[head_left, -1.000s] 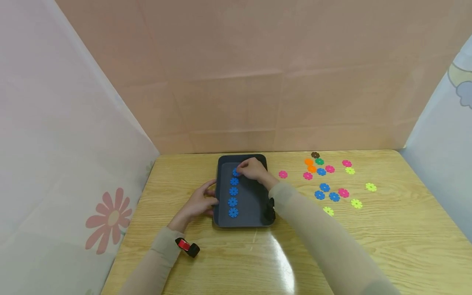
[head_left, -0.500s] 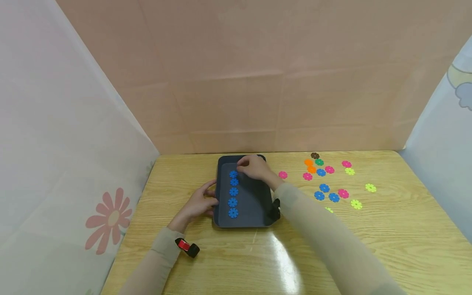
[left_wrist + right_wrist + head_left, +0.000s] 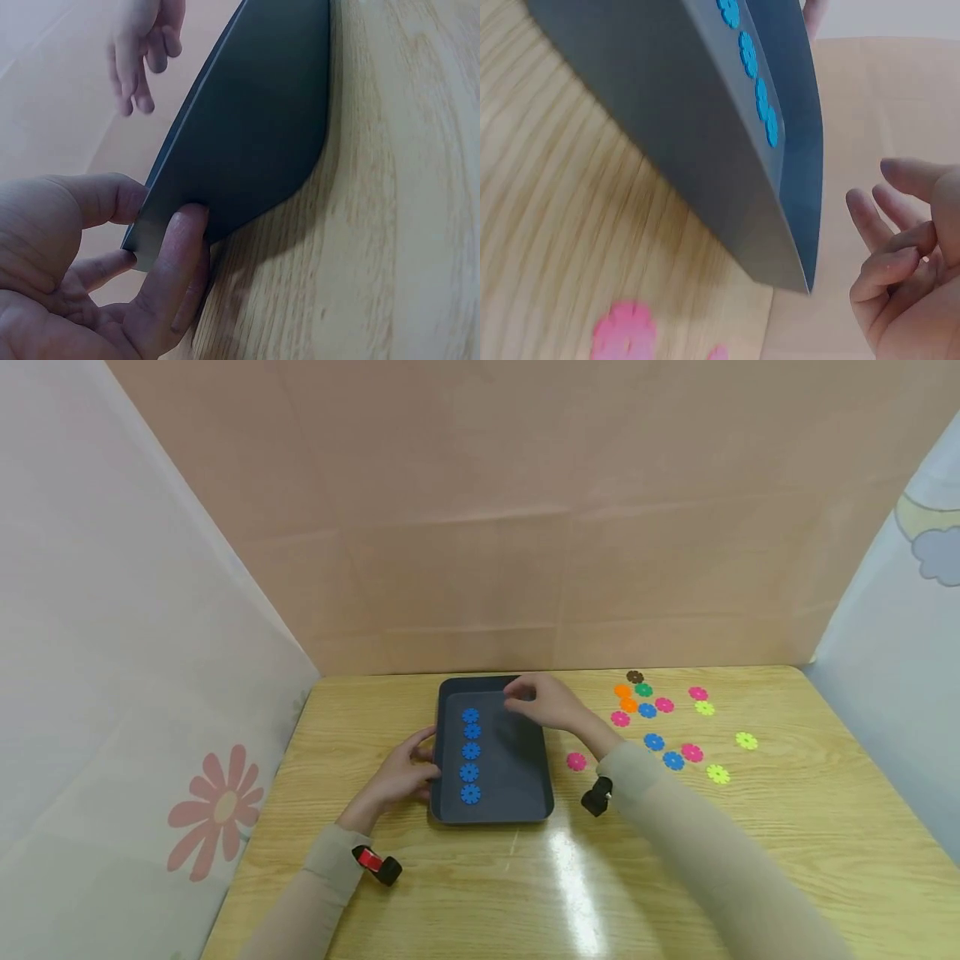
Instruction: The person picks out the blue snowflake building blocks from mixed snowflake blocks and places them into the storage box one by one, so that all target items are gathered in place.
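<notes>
A dark grey tray (image 3: 517,777) stands on the wooden table, with a column of blue flower-shaped discs (image 3: 471,751) lying along its left side. My left hand (image 3: 399,774) grips the tray's left edge, thumb and fingers against the rim and outer wall in the left wrist view. Over the far right part of the tray hovers my right hand (image 3: 551,702). Its fingers are loosely bent with nothing between them, as the right wrist view (image 3: 907,255) also shows. The two farthest blue discs lie very close together.
Loose discs lie right of the tray: pink (image 3: 576,762), blue (image 3: 654,742), orange (image 3: 628,705), green (image 3: 643,690), brown (image 3: 635,677) and yellow (image 3: 717,773). My right sleeve (image 3: 675,810) crosses the table beside them. A beige backdrop (image 3: 465,568) rises behind the table.
My right hand has let go of the farthest blue disc and moved right, away from the column. That disc now lies flat in the tray. The left hand keeps its hold.
</notes>
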Demonstrator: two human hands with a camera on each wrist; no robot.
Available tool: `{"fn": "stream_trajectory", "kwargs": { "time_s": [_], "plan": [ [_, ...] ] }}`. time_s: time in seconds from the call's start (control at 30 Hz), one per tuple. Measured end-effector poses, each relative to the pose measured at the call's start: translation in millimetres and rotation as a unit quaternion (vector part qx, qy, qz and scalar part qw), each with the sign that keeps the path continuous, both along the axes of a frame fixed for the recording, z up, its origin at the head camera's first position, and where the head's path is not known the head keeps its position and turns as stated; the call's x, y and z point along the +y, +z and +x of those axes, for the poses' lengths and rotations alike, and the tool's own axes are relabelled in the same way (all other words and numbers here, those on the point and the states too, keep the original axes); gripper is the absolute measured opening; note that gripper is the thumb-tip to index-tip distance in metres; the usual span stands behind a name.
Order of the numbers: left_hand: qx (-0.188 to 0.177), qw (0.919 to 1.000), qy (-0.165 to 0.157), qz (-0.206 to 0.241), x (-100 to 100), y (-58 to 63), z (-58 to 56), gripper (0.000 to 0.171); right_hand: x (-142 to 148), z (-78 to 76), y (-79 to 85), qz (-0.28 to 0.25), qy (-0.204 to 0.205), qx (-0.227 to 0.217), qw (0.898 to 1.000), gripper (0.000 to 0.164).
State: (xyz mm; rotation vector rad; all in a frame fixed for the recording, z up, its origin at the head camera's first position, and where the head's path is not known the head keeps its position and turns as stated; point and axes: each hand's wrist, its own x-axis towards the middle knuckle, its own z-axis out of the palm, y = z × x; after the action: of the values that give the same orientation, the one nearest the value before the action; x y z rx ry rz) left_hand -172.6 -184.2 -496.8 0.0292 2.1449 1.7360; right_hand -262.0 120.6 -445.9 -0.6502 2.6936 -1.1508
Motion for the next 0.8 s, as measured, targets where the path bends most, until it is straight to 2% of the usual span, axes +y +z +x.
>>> {"fn": "stream_trajectory", "kwargs": {
  "time_s": [0.33,0.57,0.8],
  "plan": [
    [0.001,1.0,-0.002,0.007,-0.5,-0.3,-0.3,0.082,49.9,23.8,9.1,0.009,-0.001,0.013,1.0,0.037],
    [-0.002,0.9999,-0.006,0.008,-0.7,0.2,-1.4,0.082,88.9,44.0,12.1,0.007,0.016,-0.015,1.0,0.039],
    [-0.001,1.0,-0.006,0.008,-1.4,-1.1,-1.4,0.081,123.4,68.8,4.6,0.057,0.036,-0.04,0.997,0.042]
  ]
}}
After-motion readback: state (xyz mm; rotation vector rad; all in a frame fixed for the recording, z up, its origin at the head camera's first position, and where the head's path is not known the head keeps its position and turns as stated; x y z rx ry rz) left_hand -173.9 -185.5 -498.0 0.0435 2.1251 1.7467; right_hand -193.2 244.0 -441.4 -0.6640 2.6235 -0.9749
